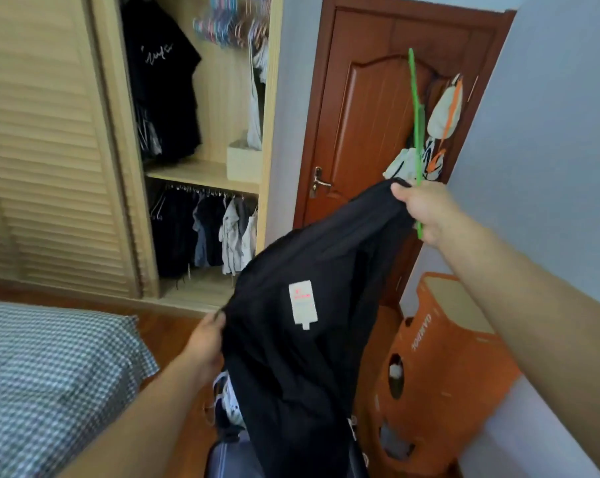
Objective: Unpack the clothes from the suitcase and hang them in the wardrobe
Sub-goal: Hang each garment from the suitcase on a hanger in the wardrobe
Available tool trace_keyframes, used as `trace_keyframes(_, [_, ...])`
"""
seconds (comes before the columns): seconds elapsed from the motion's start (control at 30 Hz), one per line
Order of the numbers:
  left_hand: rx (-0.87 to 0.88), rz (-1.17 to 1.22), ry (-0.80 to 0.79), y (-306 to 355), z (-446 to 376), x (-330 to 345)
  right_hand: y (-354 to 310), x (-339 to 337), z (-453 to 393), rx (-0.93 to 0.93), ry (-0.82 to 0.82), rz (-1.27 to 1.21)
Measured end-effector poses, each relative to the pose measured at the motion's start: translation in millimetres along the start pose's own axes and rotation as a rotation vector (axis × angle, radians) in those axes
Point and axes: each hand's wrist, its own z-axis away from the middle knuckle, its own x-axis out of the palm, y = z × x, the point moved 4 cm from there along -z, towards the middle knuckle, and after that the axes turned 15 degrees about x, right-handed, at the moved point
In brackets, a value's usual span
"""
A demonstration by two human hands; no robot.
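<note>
Nearest the lens: two bare forearms reaching forward, apart, both clamped on one black garment. Left hand low, fingers curled into the garment's left edge. Right hand higher and farther out, pinching the garment's top corner together with a green hanger. Garment stretched between the two hands, long axis slanting from the upper right corner down toward the lower left, remaining cloth hanging below the left hand. White label facing the camera on the cloth, roughly midway between the hands. Hanger seen edge-on, standing almost upright, rising out of the right hand in front of the brown door. Under the garment's hanging end, a dark suitcase with pale clothes showing just above it. Left of the garment, an open wardrobe with dark clothes on an upper and a lower rail, spare hangers bunched at the top. Farther left of the garment, a checked bed cover. Right of the garment, an orange cardboard box against the wall.
</note>
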Motion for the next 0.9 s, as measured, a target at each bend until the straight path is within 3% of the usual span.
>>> trace_keyframes(0.07, [0.022, 0.103, -0.153, 55, 2, -16, 12, -26, -38, 0.017, 0.072, 0.017])
trace_keyframes(0.13, [-0.045, 0.032, -0.400, 101, 12, -33, 23, -46, -73, 0.059, 0.098, -0.018])
trace_keyframes(0.2, [-0.279, -0.239, -0.593, 113, 25, -47, 26, -46, -70, 0.092, 0.065, -0.051])
trace_keyframes(0.3, [-0.635, -0.604, -0.717, 91, 42, -66, 38, -17, -53, 0.118, -0.026, 0.011])
trace_keyframes(0.37, [-0.767, -0.805, -0.752, 71, 43, -73, 54, 6, -49, 0.114, -0.078, 0.054])
trace_keyframes(0.43, [-0.708, -1.027, -0.661, 68, 38, -80, 69, 25, -50, 0.124, -0.109, 0.075])
trace_keyframes(0.5, [-0.299, -1.274, -0.337, 93, 23, -89, 80, 36, -52, 0.124, -0.124, 0.080])
trace_keyframes(0.53, [-0.144, -1.214, -0.166, 109, 15, -96, 86, 39, -54, 0.135, -0.136, 0.081])
trace_keyframes(0.6, [0.057, -0.798, 0.075, 134, 13, -114, 103, 43, -61, 0.187, -0.183, 0.078])
trace_keyframes(0.67, [0.129, -0.426, 0.148, 154, 27, -113, 124, 49, -64, 0.258, -0.242, 0.084])
trace_keyframes(0.73, [0.227, -0.224, 0.199, 177, 34, -102, 148, 59, -68, 0.324, -0.304, 0.126])
trace_keyframes(0.83, [0.294, -0.340, 0.254, 208, 31, -83, 180, 78, -66, 0.356, -0.357, 0.226])
trace_keyframes(0.9, [0.244, -0.539, 0.164, 216, 25, -79, 193, 87, -58, 0.325, -0.376, 0.283])
